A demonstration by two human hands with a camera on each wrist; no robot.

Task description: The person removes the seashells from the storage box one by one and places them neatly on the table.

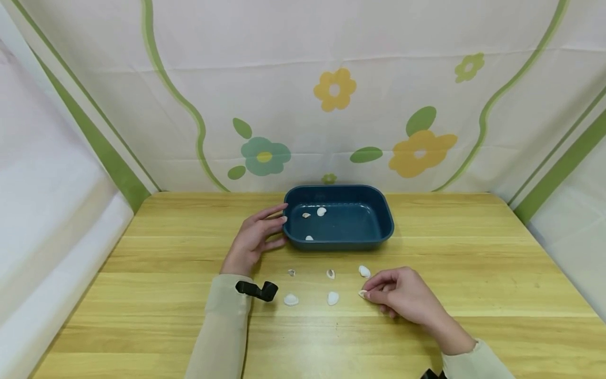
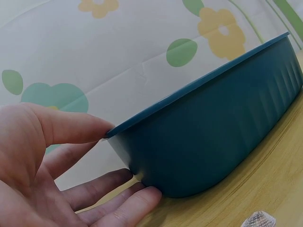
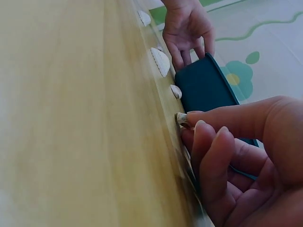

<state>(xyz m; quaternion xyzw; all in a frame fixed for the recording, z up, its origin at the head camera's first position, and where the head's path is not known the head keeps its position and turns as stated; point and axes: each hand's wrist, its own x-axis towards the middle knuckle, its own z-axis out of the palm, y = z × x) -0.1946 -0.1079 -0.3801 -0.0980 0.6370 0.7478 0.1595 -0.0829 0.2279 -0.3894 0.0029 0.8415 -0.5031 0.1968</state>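
Pinched between the thumb and fingertips of my right hand point(image 1: 404, 295) is a small seashell point(image 3: 182, 119), low over the table. My left hand point(image 1: 253, 237) touches the left end of a dark blue plastic basin point(image 1: 350, 223). Its fingers are fairly straight; in the left wrist view they meet the rim and the lower wall. Three shells lie inside the basin, among them a white shell point(image 1: 321, 211). Several more lie in two rows in front of it, such as a ribbed white shell point(image 1: 291, 299), a smooth shell point(image 1: 333, 298) and a white shell point(image 1: 364, 271) near my right fingertips.
The basin stands near the back edge of a wood-grain table point(image 1: 156, 295). Behind it hangs a white cloth point(image 1: 293, 52) printed with flowers, and more cloth flanks both sides. A black wrist mount point(image 1: 258, 290) sits on the left sleeve.
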